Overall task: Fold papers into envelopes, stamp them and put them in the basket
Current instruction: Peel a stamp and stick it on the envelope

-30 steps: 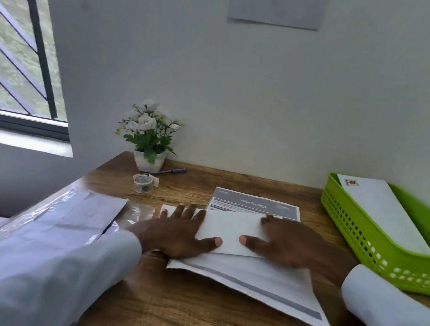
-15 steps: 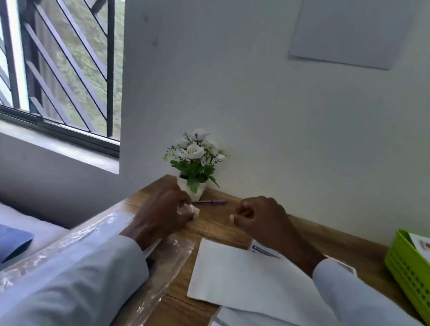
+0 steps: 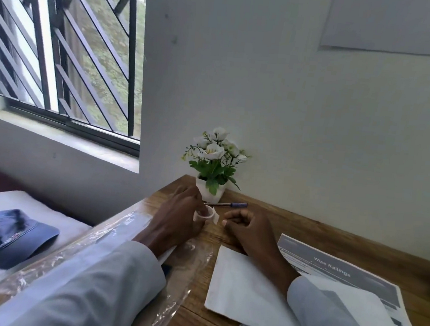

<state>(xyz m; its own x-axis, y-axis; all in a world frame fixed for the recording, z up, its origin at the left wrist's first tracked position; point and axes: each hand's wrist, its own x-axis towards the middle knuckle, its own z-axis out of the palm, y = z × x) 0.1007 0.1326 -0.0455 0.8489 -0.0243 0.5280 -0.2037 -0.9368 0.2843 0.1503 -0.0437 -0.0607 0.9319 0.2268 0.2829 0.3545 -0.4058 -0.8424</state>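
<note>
In the left grip [image 3: 177, 219], the tape roll [image 3: 205, 214].

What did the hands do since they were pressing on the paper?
Both hands left the folded paper and went forward to the far corner by the flower pot. The left hand picked up the tape roll and grips it; the right hand, fingers curled, sits beside its loose end. The pen and the folded paper stayed put.
</note>
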